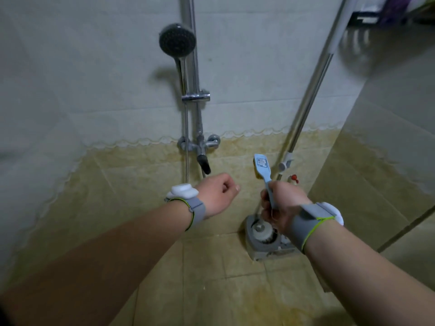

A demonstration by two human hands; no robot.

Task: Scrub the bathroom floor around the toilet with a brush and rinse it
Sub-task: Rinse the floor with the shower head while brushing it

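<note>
My right hand (280, 203) grips the handle of a light blue scrub brush (262, 167), which points upward with its labelled head at the top. Just below the black tap lever (203, 164) of the shower mixer (200, 143), my left hand (217, 195) is raised with its fingers curled and nothing in it. The black shower head (177, 40) hangs on its chrome rail above. The toilet is not in view. Beige floor tiles (223, 290) lie below my arms.
A mop with a long metal pole (313, 95) stands in a grey mop bucket (263, 238) in the corner. A small bottle with a red cap (293, 178) sits behind it. A glass partition (388, 149) closes off the right side.
</note>
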